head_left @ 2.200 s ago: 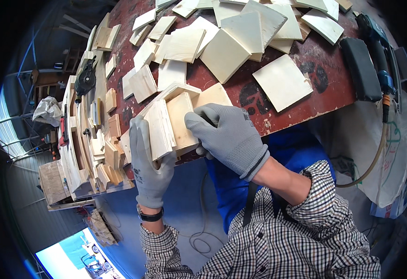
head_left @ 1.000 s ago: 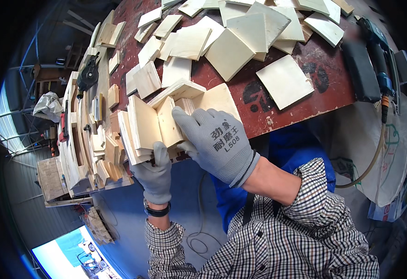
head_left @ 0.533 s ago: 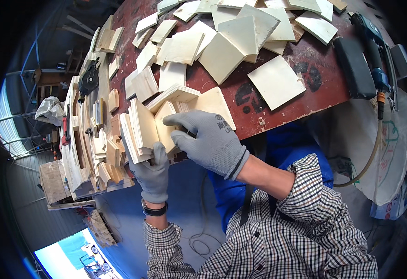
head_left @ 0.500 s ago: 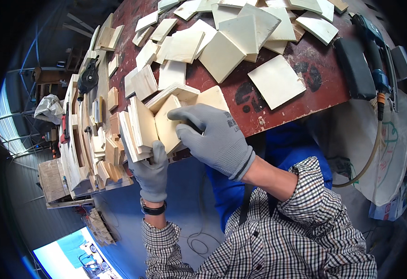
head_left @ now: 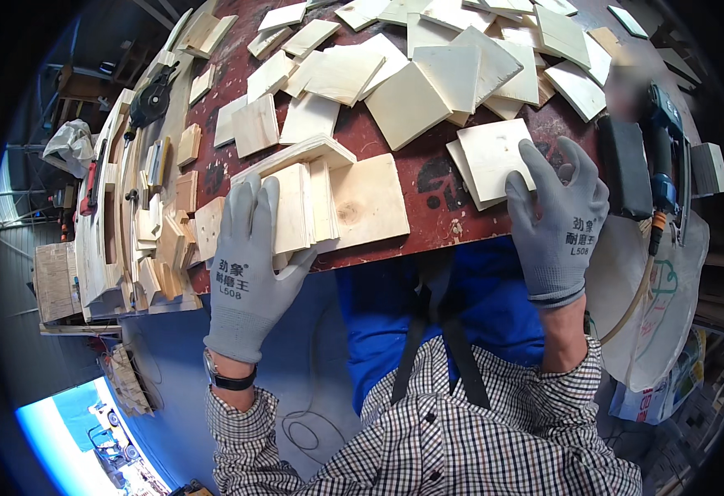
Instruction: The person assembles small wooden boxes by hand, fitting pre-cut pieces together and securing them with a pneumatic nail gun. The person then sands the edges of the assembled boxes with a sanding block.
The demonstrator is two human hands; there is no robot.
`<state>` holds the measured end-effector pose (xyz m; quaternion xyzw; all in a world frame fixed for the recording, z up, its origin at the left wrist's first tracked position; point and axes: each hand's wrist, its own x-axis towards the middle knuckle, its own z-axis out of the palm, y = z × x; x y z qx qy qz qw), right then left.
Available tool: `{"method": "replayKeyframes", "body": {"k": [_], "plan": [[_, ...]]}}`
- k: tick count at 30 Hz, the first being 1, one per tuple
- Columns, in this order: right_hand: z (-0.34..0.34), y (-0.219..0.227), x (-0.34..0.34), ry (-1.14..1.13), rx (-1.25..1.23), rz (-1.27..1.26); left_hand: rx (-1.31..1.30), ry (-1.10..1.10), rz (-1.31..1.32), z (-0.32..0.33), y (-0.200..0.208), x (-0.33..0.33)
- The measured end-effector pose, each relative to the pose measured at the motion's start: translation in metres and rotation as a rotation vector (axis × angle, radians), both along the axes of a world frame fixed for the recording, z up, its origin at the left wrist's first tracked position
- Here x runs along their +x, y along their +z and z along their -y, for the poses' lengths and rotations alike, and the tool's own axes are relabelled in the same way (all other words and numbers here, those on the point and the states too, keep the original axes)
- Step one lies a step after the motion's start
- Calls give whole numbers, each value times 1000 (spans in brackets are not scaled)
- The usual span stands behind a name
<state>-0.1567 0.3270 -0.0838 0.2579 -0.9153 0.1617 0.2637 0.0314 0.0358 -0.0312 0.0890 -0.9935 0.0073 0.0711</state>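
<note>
My left hand [head_left: 254, 260], in a grey coated glove, grips a stack of small wooden boards [head_left: 294, 207] standing on edge at the table's front. Its fingers lie along the left side and the thumb along the near side. A longer board [head_left: 296, 157] stands on edge behind the stack, and a flat board with a knot [head_left: 370, 198] lies beside it. At the right, my gloved right hand [head_left: 559, 223] has its fingers apart, thumb and index fingertips at the right edge of a pale square board [head_left: 492, 161]. That board lies on another, slightly offset.
Many loose pale boards [head_left: 411, 99] are heaped across the red table [head_left: 428, 223]. At the right edge sit a black block [head_left: 626, 165] and a blue-black power tool [head_left: 666, 157] with a hose. A black tool [head_left: 153, 97] and wood offcuts [head_left: 172, 240] lie left.
My right hand has moved from the stack to the square board at the right, where a second board now lies on the first. My left hand has shifted its grip along the stack's left side.
</note>
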Motion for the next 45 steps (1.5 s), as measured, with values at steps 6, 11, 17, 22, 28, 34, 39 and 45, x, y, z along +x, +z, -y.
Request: {"method": "replayKeyframes", "body": {"k": [6, 11, 17, 22, 28, 34, 39, 45], "plan": [[73, 11, 51, 678, -317, 490, 78, -80, 80, 14, 14, 2], [116, -7, 65, 668, -168, 442, 57, -28, 42, 28, -4, 15], [142, -17, 60, 797, -199, 543, 370, 37, -63, 27, -23, 24], [142, -30, 61, 775, -163, 396, 403, 46, -71, 28, -23, 23], [147, -34, 63, 711, -36, 330, 103, 106, 29, 15, -11, 18], [147, -35, 64, 705, -51, 298, 16, -8, 19, 17, 8, -4], [148, -41, 61, 698, -14, 294, 61, -96, 38, 34, -11, -3], [145, -37, 60, 728, -70, 385, 91, -86, 13, 31, -17, -5]]}}
